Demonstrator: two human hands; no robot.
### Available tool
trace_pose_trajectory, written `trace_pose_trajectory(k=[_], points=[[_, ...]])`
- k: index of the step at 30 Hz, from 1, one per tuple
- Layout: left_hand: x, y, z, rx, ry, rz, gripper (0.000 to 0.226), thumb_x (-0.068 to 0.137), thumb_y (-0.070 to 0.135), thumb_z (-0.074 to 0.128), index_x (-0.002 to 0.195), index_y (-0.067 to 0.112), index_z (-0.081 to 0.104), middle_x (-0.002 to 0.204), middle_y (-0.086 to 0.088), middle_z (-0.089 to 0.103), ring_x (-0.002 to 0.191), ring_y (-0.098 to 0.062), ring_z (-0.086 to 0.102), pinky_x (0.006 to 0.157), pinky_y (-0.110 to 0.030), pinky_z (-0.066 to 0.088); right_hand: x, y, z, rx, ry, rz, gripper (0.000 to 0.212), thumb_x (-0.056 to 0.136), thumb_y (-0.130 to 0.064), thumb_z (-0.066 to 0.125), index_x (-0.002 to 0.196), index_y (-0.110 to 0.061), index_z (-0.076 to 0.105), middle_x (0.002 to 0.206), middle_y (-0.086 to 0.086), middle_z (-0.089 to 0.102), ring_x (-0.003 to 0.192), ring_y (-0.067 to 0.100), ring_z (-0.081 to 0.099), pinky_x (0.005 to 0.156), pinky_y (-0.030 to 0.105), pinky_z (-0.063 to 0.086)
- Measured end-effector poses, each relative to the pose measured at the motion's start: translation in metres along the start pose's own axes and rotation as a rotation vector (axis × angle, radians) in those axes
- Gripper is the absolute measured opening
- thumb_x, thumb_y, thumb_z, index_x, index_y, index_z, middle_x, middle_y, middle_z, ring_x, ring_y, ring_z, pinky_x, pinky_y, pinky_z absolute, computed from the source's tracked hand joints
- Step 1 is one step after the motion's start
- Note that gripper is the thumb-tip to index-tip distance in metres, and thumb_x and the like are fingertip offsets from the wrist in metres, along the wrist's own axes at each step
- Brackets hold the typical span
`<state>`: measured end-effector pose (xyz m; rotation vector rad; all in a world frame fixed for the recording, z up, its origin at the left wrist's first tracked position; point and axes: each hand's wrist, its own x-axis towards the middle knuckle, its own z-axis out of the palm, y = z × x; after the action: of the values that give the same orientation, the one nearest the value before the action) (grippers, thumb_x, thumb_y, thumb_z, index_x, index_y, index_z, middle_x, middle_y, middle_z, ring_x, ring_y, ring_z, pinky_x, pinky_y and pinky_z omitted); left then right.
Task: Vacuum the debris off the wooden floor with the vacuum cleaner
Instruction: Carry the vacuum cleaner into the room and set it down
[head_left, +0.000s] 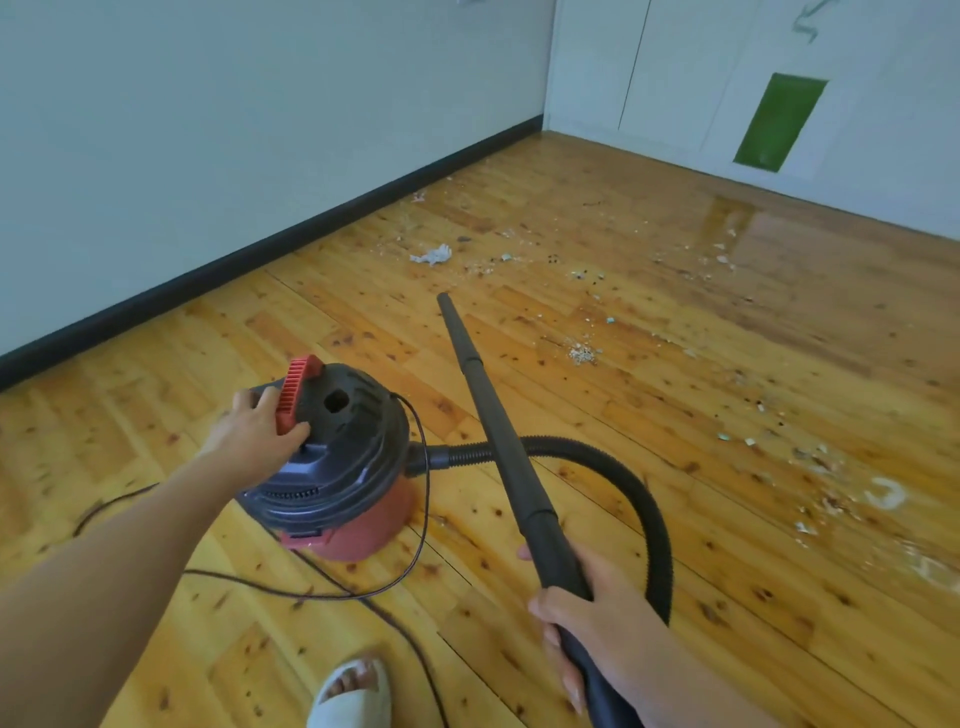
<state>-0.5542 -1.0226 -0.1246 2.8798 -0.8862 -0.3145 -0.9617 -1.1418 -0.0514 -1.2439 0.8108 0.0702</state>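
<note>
A small canister vacuum cleaner (343, 467) with a black top and red base stands on the wooden floor (675, 395). My left hand (257, 431) grips its red carry handle (296, 392). My right hand (597, 618) holds the black wand (498, 421), whose open tip (442, 299) points away, raised toward the debris. A ribbed black hose (623, 483) loops from the canister to the wand. Debris (582, 354) lies scattered ahead and to the right: white crumbs, dark bits and a crumpled tissue (432, 254).
A thin dark power cord (423, 499) loops round the canister and trails across the floor near my sandalled foot (353, 691). A pale wall with a black skirting (260, 249) runs along the left. White panels with a green patch (779, 122) close the far side.
</note>
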Motion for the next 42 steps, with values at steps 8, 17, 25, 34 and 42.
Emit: trace_pose_trajectory(k=[8,17,25,34,42], points=[[-0.026,0.023,-0.005,-0.027,-0.007,-0.083,0.064,0.097,0.043,0.055,0.148,0.010,0.034,0.150,-0.012,0.035,0.132,-0.037,0.045,0.115,-0.051,0.034,-0.022,-0.003,-0.007,0.051,0.012,-0.022,0.029,0.097,-0.008,0.062,0.123,-0.018,0.053,0.068,0.011,0.054,0.043,0.019,0.045,0.049,0.032,0.046],[-0.240,0.127,-0.001,-0.320,-0.081,0.235,0.037,0.097,0.022,0.058,0.133,0.014,0.055,0.129,0.005,0.046,0.110,-0.014,0.053,0.096,-0.028,0.043,-0.142,0.019,-0.025,0.105,0.122,-0.025,0.029,0.100,-0.024,0.064,0.111,0.002,0.060,0.062,0.006,0.054,0.045,0.020,0.049,0.047,0.030,0.047],[-0.369,0.150,0.014,-0.326,-0.174,0.367,0.014,0.099,0.022,0.056,0.112,0.023,0.061,0.117,0.007,0.051,0.103,-0.011,0.056,0.092,-0.026,0.046,-0.237,0.075,-0.036,-0.148,0.226,0.058,0.040,0.103,-0.045,0.055,0.101,-0.005,0.058,0.065,0.009,0.057,0.050,0.021,0.052,0.050,0.030,0.048],[-0.402,0.120,0.000,-0.180,-0.141,0.353,0.016,0.098,0.019,0.055,0.110,0.016,0.065,0.109,0.003,0.051,0.097,-0.014,0.055,0.081,-0.024,0.049,-0.278,0.088,-0.043,-0.366,0.139,0.184,0.050,0.105,-0.055,0.046,0.106,-0.008,0.061,0.056,-0.001,0.054,0.046,0.013,0.049,0.048,0.027,0.045],[-0.396,0.104,0.001,-0.070,-0.193,0.382,0.015,0.098,0.021,0.054,0.108,0.019,0.065,0.110,0.001,0.056,0.098,-0.014,0.054,0.081,-0.022,0.040,-0.274,0.051,-0.033,-0.315,0.179,0.296,0.046,0.103,-0.054,0.051,0.096,-0.010,0.060,0.060,-0.001,0.054,0.046,0.011,0.048,0.046,0.025,0.045]])
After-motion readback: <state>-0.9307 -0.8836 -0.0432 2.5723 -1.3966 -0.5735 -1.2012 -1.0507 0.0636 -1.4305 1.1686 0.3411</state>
